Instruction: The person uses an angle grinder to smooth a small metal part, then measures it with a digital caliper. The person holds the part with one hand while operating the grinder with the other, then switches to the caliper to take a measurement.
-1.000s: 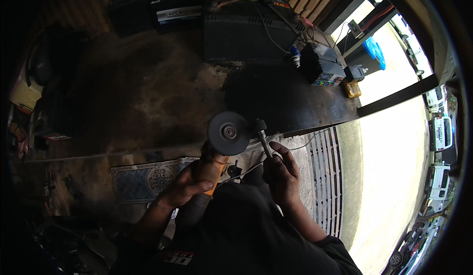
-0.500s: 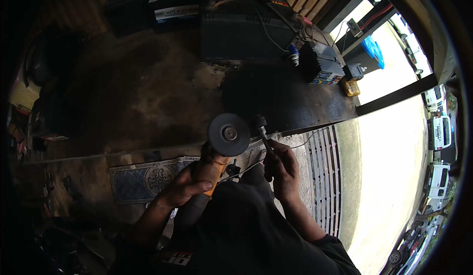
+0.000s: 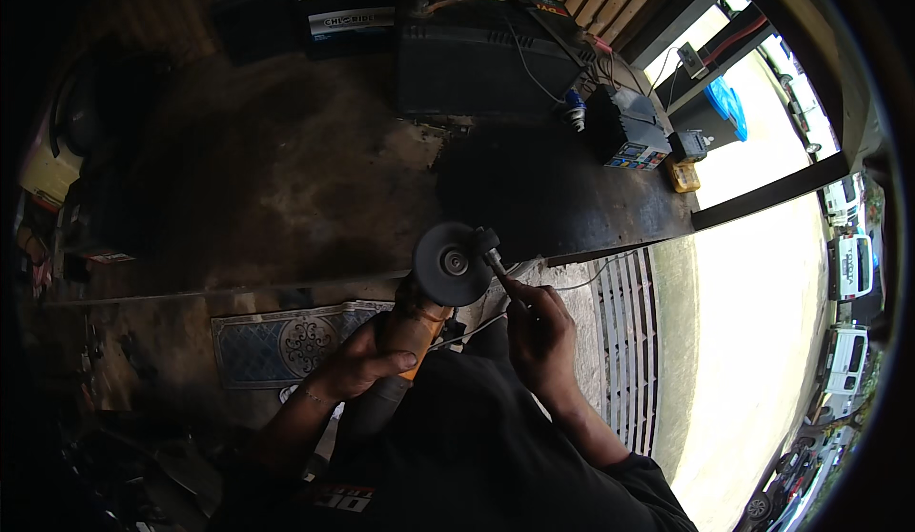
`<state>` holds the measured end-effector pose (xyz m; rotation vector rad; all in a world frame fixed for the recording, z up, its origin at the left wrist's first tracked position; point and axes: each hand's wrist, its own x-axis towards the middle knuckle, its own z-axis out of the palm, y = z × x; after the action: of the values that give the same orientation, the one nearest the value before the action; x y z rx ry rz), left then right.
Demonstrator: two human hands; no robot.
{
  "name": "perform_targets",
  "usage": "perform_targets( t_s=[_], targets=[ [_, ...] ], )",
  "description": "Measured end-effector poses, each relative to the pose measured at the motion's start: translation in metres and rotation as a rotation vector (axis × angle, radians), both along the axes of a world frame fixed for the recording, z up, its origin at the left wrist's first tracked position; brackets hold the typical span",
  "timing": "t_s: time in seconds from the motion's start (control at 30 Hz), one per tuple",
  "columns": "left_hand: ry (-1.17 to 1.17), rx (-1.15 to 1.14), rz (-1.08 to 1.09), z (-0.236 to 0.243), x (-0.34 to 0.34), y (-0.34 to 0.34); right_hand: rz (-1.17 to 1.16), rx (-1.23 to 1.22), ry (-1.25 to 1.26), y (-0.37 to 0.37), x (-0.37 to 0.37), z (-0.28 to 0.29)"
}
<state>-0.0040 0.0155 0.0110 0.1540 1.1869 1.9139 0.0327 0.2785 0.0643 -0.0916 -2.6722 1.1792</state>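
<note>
My left hand [image 3: 365, 363] is wrapped round the orange and grey body of an angle grinder [image 3: 419, 332]. Its dark round disc [image 3: 440, 279] faces up, with the metal centre nut showing. In my closed right hand [image 3: 541, 341] is a metal rod with a dark blunt head [image 3: 487, 243] and a shiny collar below it. That head overlaps the disc's right edge in the head view; whether the two touch, I cannot tell. The rod's lower end is hidden by my fingers.
Ahead stands a stained wooden workbench [image 3: 315, 189]. A black battery [image 3: 351, 19], a large dark case [image 3: 486, 74] and a smaller black box [image 3: 624, 127] with cables sit on it. Below lie a patterned mat [image 3: 272, 349] and a metal floor grate [image 3: 624, 341]. A cord runs by the grinder.
My right hand has tilted the rod leftward, bringing its head from beside the disc to over its right edge. The grinder stays in my left hand, its place in view slightly shifted.
</note>
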Motion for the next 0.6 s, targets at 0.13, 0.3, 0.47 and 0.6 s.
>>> perform_targets(
  t_s=[0.13, 0.3, 0.47, 0.6],
  targets=[
    [0.003, -0.005, 0.007, 0.0008, -0.0002, 0.0001, -0.058, 0.005, 0.074, -0.0017, -0.0024, -0.0033],
    [-0.007, -0.033, -0.016, 0.0018, -0.0021, -0.0009, -0.058, -0.052, 0.059, 0.0037, -0.002, -0.006],
    [-0.042, -0.038, -0.006, 0.0026, -0.002, -0.0006, -0.028, -0.049, 0.072, 0.0059, -0.0004, -0.0067],
    [-0.025, -0.032, -0.004, 0.0035, -0.0024, -0.0013, -0.064, -0.175, -0.008, 0.0065, 0.0003, -0.0069]
  ],
)
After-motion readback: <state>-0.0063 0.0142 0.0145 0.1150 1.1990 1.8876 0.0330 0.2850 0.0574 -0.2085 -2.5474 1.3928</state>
